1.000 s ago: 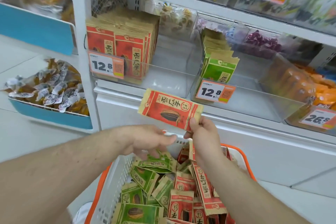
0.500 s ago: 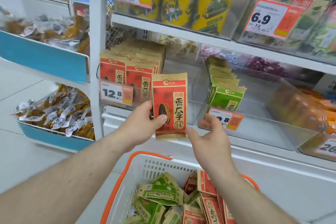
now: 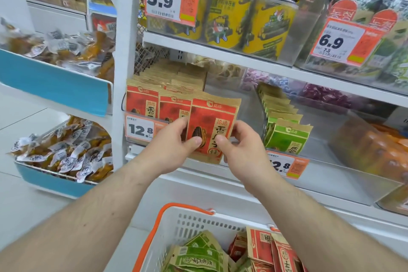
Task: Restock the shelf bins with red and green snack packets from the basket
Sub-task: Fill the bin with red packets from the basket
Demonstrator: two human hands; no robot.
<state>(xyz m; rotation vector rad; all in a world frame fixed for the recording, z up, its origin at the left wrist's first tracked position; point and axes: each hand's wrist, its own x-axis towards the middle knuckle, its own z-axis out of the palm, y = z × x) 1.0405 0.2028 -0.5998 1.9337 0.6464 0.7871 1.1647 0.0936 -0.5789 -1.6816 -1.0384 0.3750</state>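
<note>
Here the red packet (image 3: 213, 127) stands upright at the centre of the frame, at the front of the clear bin (image 3: 249, 112) that holds the red stack. The left hand (image 3: 171, 150) pinches its lower left edge, thumb on the printed face; the right hand (image 3: 241, 149) pinches its lower right, thumb on the front and fingers curled behind.

To seat it well, I would judge it best to keep it upright and face-out, lift its bottom edge over the bin's front lip, slide it down beside the two front red packets (image 3: 159, 106), and only then let go.

By count: two red rows with fronts showing plus the one in hand; behind them, tops too packed to count. One row of green packets (image 3: 286, 137) fills the bin at centre right, some seven or eight deep. In the basket (image 3: 176, 225), at the bottom, roughly three green (image 3: 198, 256) and three red (image 3: 271, 252) show, more likely hidden.
</note>
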